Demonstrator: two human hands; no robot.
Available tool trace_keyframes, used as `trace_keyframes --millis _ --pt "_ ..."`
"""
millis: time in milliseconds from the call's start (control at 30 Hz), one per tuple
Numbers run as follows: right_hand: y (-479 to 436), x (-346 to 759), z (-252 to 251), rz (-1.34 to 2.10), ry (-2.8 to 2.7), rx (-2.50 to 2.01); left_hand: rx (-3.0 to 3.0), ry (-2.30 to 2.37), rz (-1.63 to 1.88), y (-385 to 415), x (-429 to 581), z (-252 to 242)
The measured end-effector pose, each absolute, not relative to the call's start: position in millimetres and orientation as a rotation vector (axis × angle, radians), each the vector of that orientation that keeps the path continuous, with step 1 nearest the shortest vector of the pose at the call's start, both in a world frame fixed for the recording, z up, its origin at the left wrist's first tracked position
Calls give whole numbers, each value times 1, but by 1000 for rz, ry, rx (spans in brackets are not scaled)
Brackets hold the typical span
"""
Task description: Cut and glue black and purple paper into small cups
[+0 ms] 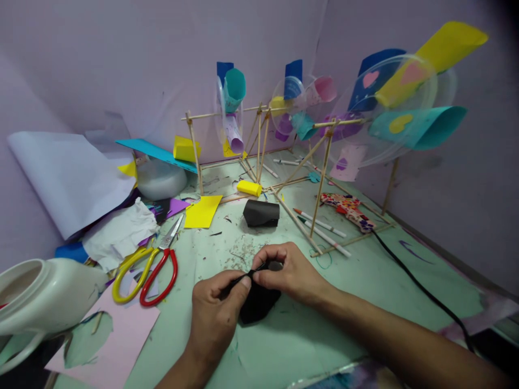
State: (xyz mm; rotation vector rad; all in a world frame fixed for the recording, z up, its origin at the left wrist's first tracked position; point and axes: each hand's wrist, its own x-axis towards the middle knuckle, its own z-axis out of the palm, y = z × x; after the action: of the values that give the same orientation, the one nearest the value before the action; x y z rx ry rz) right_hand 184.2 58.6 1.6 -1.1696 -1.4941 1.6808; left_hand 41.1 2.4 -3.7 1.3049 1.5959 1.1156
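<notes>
Where pinched, black piece (259, 302) hidden.

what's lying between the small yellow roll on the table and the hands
In the head view, a black roll lies between the yellow roll and the left hand and right hand, with small scraps scattered nearer the hands.

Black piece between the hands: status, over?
Left hand and right hand pinching black piece at its far edge. Black roll beyond, apart. Scissors off left, touching neither hand.
</notes>
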Motion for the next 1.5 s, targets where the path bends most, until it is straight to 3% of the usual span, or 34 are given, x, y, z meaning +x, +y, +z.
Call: trace_keyframes --millis 367,700,1100,1500 --pt "62 184 0 1856 -1344 -1057 1275 1586 1153 4 42 -1" --pt "65 185 -9 1899 -1228 -1117 893 1129 1233 5 35 -15" --pt "62 182 -4 1852 -1308 -1153 1103 1495 1102 4 42 -5" --pt "68 188 -6 1874 -1270 -1038 834 1337 1212 8 33 -23"
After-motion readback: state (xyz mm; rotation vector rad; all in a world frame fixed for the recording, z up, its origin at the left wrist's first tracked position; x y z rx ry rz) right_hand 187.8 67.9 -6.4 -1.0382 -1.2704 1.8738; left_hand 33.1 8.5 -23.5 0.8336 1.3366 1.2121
